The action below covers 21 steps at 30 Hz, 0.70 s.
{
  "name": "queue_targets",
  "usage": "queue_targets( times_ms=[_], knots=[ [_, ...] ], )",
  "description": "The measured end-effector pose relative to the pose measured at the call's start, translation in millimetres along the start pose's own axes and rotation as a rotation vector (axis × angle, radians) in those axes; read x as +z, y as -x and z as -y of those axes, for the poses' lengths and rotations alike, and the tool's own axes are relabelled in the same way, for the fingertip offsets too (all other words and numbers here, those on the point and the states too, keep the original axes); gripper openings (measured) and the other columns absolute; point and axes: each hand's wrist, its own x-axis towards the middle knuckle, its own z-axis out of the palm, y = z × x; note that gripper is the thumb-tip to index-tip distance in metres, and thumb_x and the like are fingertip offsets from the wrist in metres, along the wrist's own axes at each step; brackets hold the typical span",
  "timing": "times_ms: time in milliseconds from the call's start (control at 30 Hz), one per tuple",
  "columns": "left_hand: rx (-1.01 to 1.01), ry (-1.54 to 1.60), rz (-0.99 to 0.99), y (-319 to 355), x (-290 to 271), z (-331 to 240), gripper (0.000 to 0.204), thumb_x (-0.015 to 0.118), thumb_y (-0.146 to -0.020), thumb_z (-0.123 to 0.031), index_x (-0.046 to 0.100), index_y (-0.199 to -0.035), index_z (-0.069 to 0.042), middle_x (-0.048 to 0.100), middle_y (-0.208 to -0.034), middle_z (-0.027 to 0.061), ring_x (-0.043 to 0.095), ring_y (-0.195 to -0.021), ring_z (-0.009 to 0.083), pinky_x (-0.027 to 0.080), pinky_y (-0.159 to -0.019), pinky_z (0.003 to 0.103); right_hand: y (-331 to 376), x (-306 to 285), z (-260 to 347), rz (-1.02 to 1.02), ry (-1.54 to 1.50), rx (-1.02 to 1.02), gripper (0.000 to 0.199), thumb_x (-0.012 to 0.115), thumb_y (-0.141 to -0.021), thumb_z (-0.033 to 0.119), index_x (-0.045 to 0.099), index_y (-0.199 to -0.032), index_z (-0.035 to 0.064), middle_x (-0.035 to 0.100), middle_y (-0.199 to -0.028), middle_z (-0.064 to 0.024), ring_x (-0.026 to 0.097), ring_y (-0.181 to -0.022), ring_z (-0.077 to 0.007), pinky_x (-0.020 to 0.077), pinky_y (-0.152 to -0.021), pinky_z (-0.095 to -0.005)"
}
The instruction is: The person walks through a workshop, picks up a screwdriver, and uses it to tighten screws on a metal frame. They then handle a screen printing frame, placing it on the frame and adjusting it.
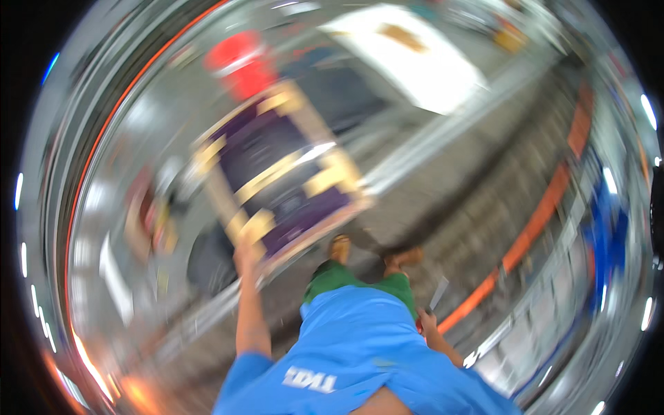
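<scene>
My left hand (pixel 247 257) is closed on the near-left corner of a screen-printing frame (pixel 273 166). It has a wooden border, a dark purple mesh and strips of tan tape across its middle and at its corners. The frame hangs tilted, out ahead and to the left of my body. Low at my right side, my right hand (pixel 427 322) is closed around the handle of a tool with a flat, pale grey blade (pixel 438 293). Blur hides whether it is a knife or a scraper. The blade points up and away from me.
Beyond the frame stands a red bucket (pixel 242 62). A white board with a brown patch (pixel 422 66) lies at the far right. A pale metal rail (pixel 443 131) crosses diagonally ahead. An orange strip (pixel 532 238) runs along the right, near blue objects (pixel 609 238).
</scene>
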Motion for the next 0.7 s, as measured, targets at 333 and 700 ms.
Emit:
queue_targets(
  times_ms=[333, 700],
  knots=[
    [0.262, -0.839, -0.23, 16, 90, 15, 0.061, 0.06, -0.091, -0.037, 0.04, -0.137, -0.003, 0.043, -0.134, 0.0179, 0.044, -0.119, 0.0355, 0.046, -0.093, 0.048, -190, -46, 85, -0.261, -0.073, 0.188, 0.052, 0.07, -0.073, 0.044, 0.067, -0.107, 0.0051, 0.068, -0.101, -0.0194, 0.065, -0.099, -0.0314, 0.0498, -0.085, -0.0416],
    [0.844, -1.464, -0.324, -58, 455, -102, 0.059, 0.061, -0.091, -0.028, 0.04, -0.133, 0.008, 0.046, -0.132, 0.0282, 0.052, -0.114, 0.0375, 0.045, -0.094, 0.041, -359, -248, 425, -0.263, 0.041, -0.31, 0.036, 0.07, -0.073, 0.037, 0.069, -0.097, 0.0101, 0.068, -0.097, -0.0159, 0.064, -0.094, -0.0342, 0.0496, -0.081, -0.044]
  ],
)
